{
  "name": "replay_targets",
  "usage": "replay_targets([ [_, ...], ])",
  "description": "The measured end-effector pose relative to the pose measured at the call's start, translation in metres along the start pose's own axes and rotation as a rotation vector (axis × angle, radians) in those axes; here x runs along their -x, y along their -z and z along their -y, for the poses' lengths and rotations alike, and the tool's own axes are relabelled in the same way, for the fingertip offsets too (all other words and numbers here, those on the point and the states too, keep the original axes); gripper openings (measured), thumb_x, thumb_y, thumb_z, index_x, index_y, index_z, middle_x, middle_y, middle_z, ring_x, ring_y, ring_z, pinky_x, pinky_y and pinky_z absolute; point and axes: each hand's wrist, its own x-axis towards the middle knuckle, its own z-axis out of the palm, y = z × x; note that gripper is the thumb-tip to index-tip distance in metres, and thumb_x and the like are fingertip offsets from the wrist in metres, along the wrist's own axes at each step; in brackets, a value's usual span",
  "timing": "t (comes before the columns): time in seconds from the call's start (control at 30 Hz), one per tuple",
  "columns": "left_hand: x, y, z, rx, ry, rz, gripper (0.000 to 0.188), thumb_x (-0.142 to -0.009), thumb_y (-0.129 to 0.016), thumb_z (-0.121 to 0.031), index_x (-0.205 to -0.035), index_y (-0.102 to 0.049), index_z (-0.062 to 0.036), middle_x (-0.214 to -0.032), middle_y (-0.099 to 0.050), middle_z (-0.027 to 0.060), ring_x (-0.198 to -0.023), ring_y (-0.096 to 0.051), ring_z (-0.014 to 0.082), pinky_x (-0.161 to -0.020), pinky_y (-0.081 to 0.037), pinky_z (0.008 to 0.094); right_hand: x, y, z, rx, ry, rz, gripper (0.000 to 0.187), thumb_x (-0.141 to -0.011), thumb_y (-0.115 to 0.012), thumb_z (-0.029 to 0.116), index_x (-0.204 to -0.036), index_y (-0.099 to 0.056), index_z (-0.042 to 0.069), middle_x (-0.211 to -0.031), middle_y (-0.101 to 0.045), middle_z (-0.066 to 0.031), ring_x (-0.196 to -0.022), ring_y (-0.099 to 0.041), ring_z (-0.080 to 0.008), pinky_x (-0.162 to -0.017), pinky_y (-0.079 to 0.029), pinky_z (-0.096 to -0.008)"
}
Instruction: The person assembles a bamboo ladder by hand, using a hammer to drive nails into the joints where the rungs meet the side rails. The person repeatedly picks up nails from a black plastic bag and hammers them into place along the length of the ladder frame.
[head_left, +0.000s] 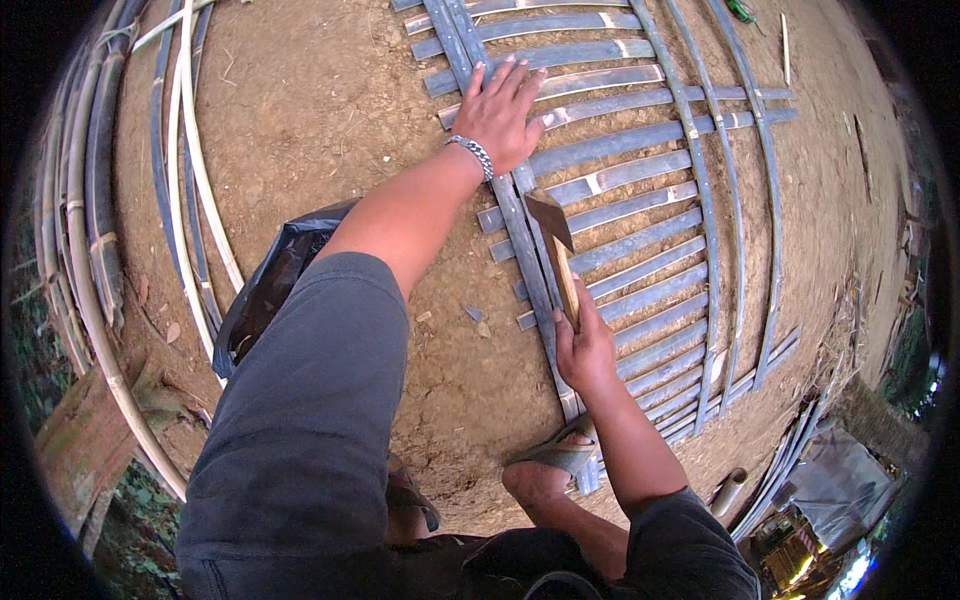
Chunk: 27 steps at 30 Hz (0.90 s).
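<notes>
A panel of grey bamboo slats [615, 190] lies on the ground, its crosswise strips set between long lengthwise rails. My left hand [497, 115] rests palm down across the near-left double rail [520, 235], its fingers spread and nothing in them. A metal chain bracelet [472, 153] circles that wrist. In my right hand [585, 345] is a hatchet [562, 270], gripped around its pale wooden handle. Its dark, rusty head points away from me and hangs over or against the rail, below my left hand; whether it touches cannot be told.
My sandaled foot [545, 472] is by the panel's near end. An open black plastic bag [270, 285] lies under my left arm. Long bamboo poles [75, 200] and pale strips [190, 150] line the left. A bamboo tube [730, 492] and a green object [740, 10] lie to the right.
</notes>
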Motion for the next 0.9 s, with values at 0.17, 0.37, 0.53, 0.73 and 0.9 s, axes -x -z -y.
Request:
replay_targets([
  [0.17,-0.002,-0.002,0.000,0.005,-0.001,0.008,0.066,-0.101,-0.047,-0.043,-0.159,-0.035,-0.0123,-0.164,-0.037,0.0141,-0.155,-0.028,0.0297,-0.129,-0.010,0.0525,-0.008,0.000,-0.006,0.069,0.193,-0.015,0.053,-0.098,-0.062,0.007,-0.149,-0.046,0.006,-0.134,-0.062,-0.0288,-0.120,-0.064,-0.0462,-0.097,-0.055,-0.0467],
  [0.37,0.000,-0.003,0.002,0.013,0.010,0.027,0.064,-0.103,-0.045,-0.045,-0.159,-0.036,-0.0139,-0.164,-0.037,0.0128,-0.156,-0.026,0.0285,-0.129,-0.010,0.0522,-0.011,0.001,0.000,0.066,0.151,-0.081,0.057,-0.093,-0.067,0.005,-0.147,-0.049,0.008,-0.123,-0.068,-0.0260,-0.107,-0.069,-0.0447,-0.088,-0.058,-0.0489],
  [0.53,-0.001,-0.001,0.001,0.011,0.026,0.042,0.063,-0.104,-0.043,-0.044,-0.160,-0.035,-0.0150,-0.165,-0.035,0.0115,-0.156,-0.024,0.0273,-0.129,-0.009,0.0520,-0.007,0.003,0.001,0.092,0.262,-0.133,0.056,-0.094,-0.066,0.006,-0.147,-0.049,0.009,-0.126,-0.067,-0.0247,-0.108,-0.068,-0.0443,-0.088,-0.058,-0.0483],
  [0.73,-0.004,0.002,0.002,-0.024,0.021,0.084,0.064,-0.105,-0.040,-0.045,-0.161,-0.032,-0.0141,-0.166,-0.032,0.0116,-0.157,-0.022,0.0274,-0.129,-0.009,0.0520,-0.003,0.005,0.000,0.114,0.178,-0.098,0.057,-0.092,-0.066,0.004,-0.146,-0.048,0.004,-0.125,-0.067,-0.0271,-0.106,-0.069,-0.0455,-0.087,-0.059,-0.0472],
  [0.9,-0.002,0.002,0.001,0.036,0.027,0.085,0.064,-0.104,-0.042,-0.043,-0.160,-0.033,-0.0137,-0.166,-0.033,0.0119,-0.156,-0.023,0.0277,-0.129,-0.009,0.0528,-0.004,0.000,-0.011,0.113,0.267,-0.076,0.047,-0.096,-0.063,0.002,-0.142,-0.052,0.001,-0.121,-0.066,-0.0313,-0.110,-0.070,-0.0428,-0.089,-0.057,-0.0430],
])
